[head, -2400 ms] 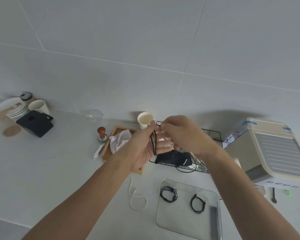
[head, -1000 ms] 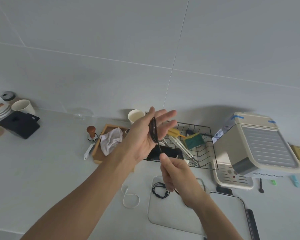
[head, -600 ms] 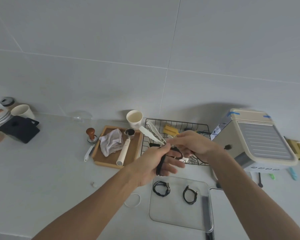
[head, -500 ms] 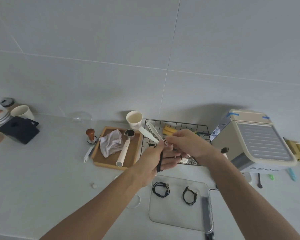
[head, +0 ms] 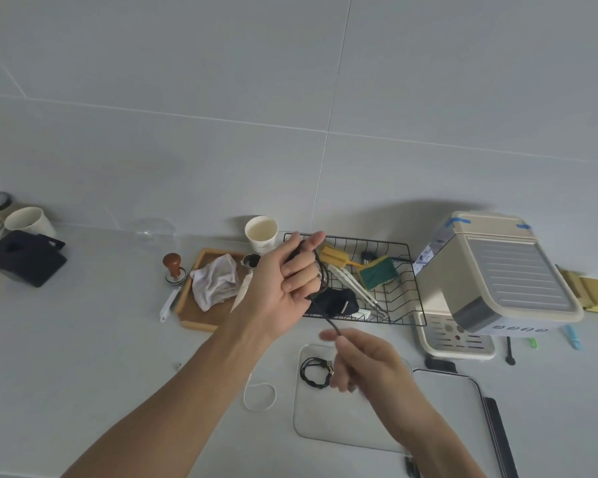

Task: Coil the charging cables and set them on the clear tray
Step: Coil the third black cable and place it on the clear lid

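Fingers (head: pixel 297 281) of left hand (head: pixel 283 291) curl around black cable (head: pixel 320 288); right hand (head: pixel 363 360), now dropped over tray (head: pixel 325 432), pinches its tail. Another wrap pending.

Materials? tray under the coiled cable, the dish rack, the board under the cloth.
Tray: clear, glossy, glass or acrylic; the counter shows through it and only its rounded edge reads. Rack: thin wire grid, black coated, probably metal. Board: light wood with a raised rim, matte, tan with faint grain. Coiled cable lies on the tray.
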The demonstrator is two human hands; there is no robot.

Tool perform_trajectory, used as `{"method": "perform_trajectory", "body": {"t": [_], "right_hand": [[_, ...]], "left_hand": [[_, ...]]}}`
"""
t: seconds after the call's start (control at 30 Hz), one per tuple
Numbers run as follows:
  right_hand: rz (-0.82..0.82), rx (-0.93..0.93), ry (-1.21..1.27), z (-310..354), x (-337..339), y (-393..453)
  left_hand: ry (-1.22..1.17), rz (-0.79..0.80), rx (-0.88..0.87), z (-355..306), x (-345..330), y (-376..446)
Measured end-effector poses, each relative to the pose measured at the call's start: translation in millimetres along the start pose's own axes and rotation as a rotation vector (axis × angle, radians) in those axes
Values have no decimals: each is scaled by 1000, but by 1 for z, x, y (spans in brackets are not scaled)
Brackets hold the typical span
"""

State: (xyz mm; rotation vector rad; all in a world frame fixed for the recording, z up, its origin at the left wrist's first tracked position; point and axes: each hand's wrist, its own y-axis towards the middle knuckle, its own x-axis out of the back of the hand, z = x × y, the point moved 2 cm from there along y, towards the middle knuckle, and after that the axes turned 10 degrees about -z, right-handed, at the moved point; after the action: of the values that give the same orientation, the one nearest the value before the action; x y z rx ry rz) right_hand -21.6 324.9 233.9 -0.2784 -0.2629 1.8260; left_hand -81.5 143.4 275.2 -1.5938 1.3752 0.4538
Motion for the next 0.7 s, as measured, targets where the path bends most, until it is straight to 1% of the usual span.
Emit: {"method": "perform_trajectory", "body": {"t": [0.1,0.17,0.2,0.23,0.3,0.37,0.43,0.5,0.53,0.6,0.63,0.7], "right_hand": [[31,-129,470,-10,20,1],[134,-166,775,-16,28,5],[207,-168,899,-19,30,7],[243,-160,982,-19,30,8],[170,-106,1070,-23,36,11],[123,-63,1108,-24,43,12],[105,-63,1164,-21,44,11],[81,-108,1231,-16,46,10],[84,-144,1265,-11,47,10],[171,-162,1348,4,44,10],[182,-134,1375,10,44,9],[137,-68,1364,25,44,8]], "left_hand": [[-45,86,84,3,-1,-3],[-80,125,133,9,0,-2],[-103,143,156,11,1,-2],[-128,165,179,14,2,-1],[-166,210,224,18,3,1],[-168,242,253,20,2,2],[-157,257,269,22,1,3],[-163,264,281,24,0,4],[-174,264,284,25,1,4],[-189,251,289,27,2,5],[-195,244,290,29,2,5],[-213,232,290,33,3,5]]}}
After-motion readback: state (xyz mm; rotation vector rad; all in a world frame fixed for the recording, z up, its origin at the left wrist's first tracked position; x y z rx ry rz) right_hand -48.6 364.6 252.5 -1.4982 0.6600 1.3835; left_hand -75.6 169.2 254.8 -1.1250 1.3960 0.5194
